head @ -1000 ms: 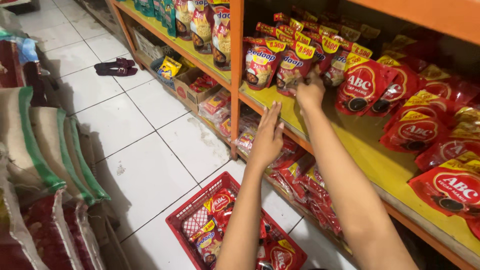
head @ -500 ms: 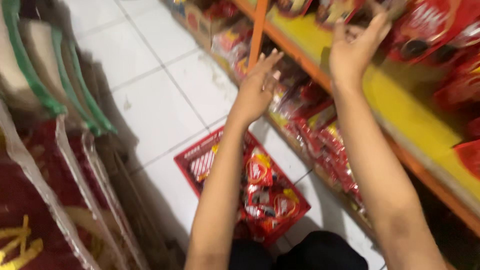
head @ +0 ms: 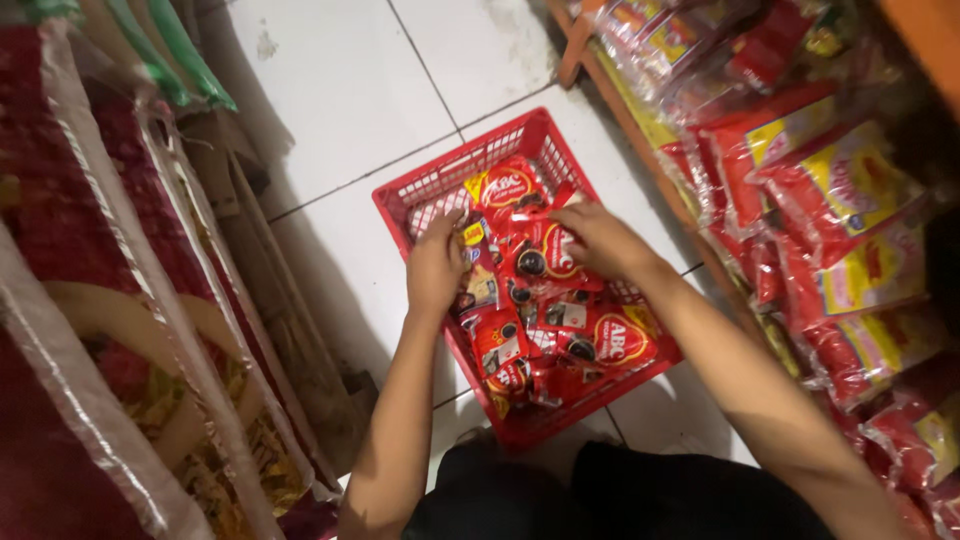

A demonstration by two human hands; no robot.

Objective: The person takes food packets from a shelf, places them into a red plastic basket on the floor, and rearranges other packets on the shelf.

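Observation:
A red plastic basket (head: 425,192) sits on the white tiled floor, filled with several red sauce pouches (head: 600,340). My left hand (head: 437,268) reaches into its left side and rests on a small pouch there, fingers curled around it. My right hand (head: 598,238) lies over a red pouch (head: 540,258) in the middle of the basket, fingers bent onto it. Whether either hand has fully gripped its pouch is hard to tell.
Large filled sacks (head: 110,330) lean in a row along the left. On the right, a low orange shelf (head: 640,130) holds stacked red and yellow packets (head: 850,230). White floor tiles (head: 330,80) lie beyond the basket. My dark-clothed knees (head: 600,500) are below.
Both hands came down from the upper shelf to the basket on the floor. The view tilted from the shelves down to the basket.

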